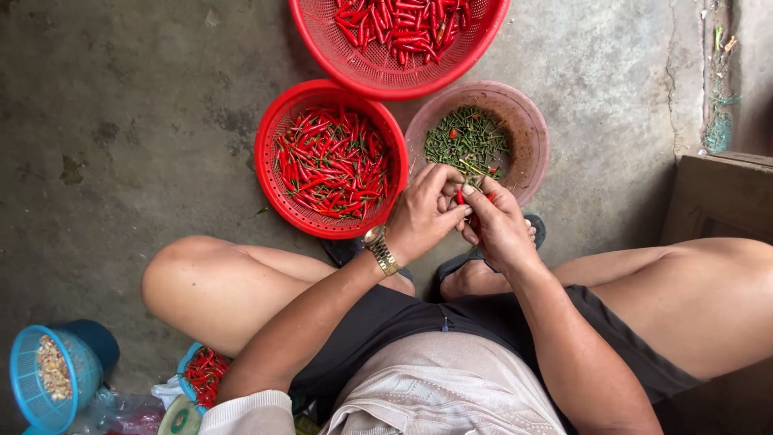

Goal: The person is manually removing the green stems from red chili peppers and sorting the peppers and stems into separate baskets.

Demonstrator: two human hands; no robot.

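My left hand [424, 211], with a gold wristwatch on the wrist, and my right hand [501, 224] meet over my lap and pinch a small red chili [460, 196] between their fingertips. Just beyond the hands stands a pinkish bowl [527, 121] holding green chili stems. To its left, a red basket [268, 153] is filled with red chilies that have green stems. A larger red basket [378, 76] with red chilies sits farther away at the top.
I sit on a grey concrete floor with knees spread and sandalled feet under the hands. A blue basket [28, 387] with pale bits and a small blue bowl of red chilies [203, 375] lie at lower left. A wooden step [721, 193] rises at right.
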